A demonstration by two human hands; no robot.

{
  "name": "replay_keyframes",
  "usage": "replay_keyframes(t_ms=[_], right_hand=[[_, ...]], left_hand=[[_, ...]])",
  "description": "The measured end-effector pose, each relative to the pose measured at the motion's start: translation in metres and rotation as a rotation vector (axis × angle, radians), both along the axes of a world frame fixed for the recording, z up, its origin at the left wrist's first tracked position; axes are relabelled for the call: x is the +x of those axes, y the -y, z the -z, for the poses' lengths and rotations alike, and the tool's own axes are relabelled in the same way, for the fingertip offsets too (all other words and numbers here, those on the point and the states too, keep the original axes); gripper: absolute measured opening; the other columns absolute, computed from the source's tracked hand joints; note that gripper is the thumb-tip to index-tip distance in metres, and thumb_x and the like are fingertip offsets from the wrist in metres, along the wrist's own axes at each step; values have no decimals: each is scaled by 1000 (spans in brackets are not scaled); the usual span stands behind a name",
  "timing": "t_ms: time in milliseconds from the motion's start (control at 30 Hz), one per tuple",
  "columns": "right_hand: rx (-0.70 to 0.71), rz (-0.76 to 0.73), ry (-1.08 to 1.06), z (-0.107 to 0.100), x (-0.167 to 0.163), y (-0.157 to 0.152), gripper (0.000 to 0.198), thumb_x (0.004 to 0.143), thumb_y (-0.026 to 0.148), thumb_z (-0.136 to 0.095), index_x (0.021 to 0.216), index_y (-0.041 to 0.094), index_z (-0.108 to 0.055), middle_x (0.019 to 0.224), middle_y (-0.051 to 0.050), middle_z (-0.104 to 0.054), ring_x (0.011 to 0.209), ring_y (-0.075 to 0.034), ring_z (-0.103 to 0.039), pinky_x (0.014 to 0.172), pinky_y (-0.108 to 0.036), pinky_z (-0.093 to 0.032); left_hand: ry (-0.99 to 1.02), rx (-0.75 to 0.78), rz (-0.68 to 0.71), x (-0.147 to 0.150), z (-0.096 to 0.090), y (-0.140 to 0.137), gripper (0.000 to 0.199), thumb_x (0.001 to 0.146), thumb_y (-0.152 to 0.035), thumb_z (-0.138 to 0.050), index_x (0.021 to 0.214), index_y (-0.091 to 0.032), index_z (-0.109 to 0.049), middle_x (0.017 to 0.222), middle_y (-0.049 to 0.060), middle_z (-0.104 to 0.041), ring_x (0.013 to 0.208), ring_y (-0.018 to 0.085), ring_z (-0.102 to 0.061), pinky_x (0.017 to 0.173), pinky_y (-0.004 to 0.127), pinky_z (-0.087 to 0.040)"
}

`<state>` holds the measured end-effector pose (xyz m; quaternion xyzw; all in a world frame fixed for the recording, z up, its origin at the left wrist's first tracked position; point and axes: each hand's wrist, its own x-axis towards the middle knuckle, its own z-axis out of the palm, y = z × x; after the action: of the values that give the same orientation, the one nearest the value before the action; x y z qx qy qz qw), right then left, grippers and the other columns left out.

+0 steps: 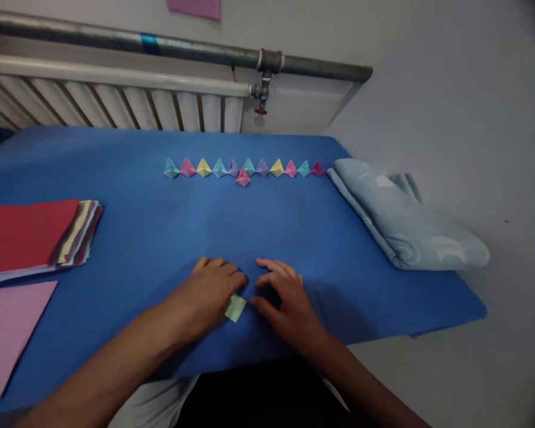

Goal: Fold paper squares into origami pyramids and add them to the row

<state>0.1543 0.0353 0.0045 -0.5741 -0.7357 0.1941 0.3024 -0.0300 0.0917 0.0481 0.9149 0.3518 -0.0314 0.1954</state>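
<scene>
The large worktop [138,226] is covered with a smooth blue cloth and stands in front of a white ribbed radiator [116,104]. On its right edge lies a folded pale blue fabric bundle [405,220]. On the left side there is a stack of coloured paper sheets with a red sheet on top [31,235], and nearer to the person a single pink paper sheet [9,333]. At the far side, a row of small folded paper pyramids in teal, pink, yellow and purple [245,168] runs across the cloth, and one pink piece sits just in front of the row.

Both hands rest on the cloth near the front edge. The left hand [214,288] lies flat with the fingers pressed together on top of a small pale green folded paper piece [235,308], of which only one corner shows below the hand. The right hand [283,294] is just beside it, fingers bent and loosely apart, the fingertips touching the paper's edge.

I judge that a fold is being pressed or creased at this moment. The next move seems to call for holding the paper still with one hand while the other sharpens the crease exactly along the edge.
</scene>
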Motion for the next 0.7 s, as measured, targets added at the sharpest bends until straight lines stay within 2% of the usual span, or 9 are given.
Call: replay_keyframes(t_ms=[167, 333, 433, 467, 567, 633, 700], right_hand=[[-29, 34, -66, 1, 8, 9, 13, 78, 19, -64, 88, 23, -57, 126, -8, -58, 119, -28, -48, 98, -54, -33], [-27, 60, -166, -1, 8, 12, 11, 78, 18, -61, 87, 24, -57, 123, -8, -60, 117, -28, -51, 97, -52, -34], [-72, 42, -311, -7, 1, 15, 10, 79, 20, -59, 88, 25, -57, 117, -6, -63, 111, -24, -55, 95, -47, -37], [-116, 26, -360, -10, -2, 17, 12, 79, 21, -59, 90, 25, -57, 113, -5, -65, 108, -23, -57, 94, -45, -39], [-297, 18, -497, -20, -13, 19, 20, 75, 24, -64, 94, 26, -60, 100, -3, -67, 98, -22, -60, 90, -41, -42], [-427, 67, -642, -24, -21, 17, 27, 71, 27, -68, 97, 25, -59, 96, -3, -67, 93, -21, -61, 85, -38, -45], [-516, 111, -821, -27, -28, 14, 36, 65, 29, -72, 98, 24, -57, 95, -2, -65, 89, -20, -61, 79, -34, -48]], left_hand=[[-96, -128, -8, 5, -5, -11, 27, 67, -6, -52, 87, -21, -63, 89, 3, -66, 89, 25, -57, 77, 38, -35], [104, -268, -138, -12, 4, -5, 17, 60, -7, -54, 73, -19, -57, 78, 0, -58, 75, 17, -51, 68, 29, -36], [204, -403, -236, -23, 7, 5, 9, 68, -13, -53, 74, -19, -55, 67, -4, -53, 61, 11, -46, 57, 23, -33], [282, -485, -318, -25, 8, 10, 2, 71, -18, -54, 73, -20, -54, 62, -6, -49, 57, 11, -43, 53, 22, -31], [663, -699, -581, -27, 11, 23, 15, 70, -30, -63, 70, -20, -51, 61, -6, -47, 57, 10, -42, 53, 22, -33], [901, -770, -708, -24, 14, 31, 21, 66, -31, -69, 71, -19, -52, 64, -5, -52, 61, 10, -46, 59, 22, -38], [1043, -822, -806, -19, 18, 37, 25, 63, -31, -74, 71, -18, -53, 65, -4, -55, 62, 10, -48, 61, 22, -40]])
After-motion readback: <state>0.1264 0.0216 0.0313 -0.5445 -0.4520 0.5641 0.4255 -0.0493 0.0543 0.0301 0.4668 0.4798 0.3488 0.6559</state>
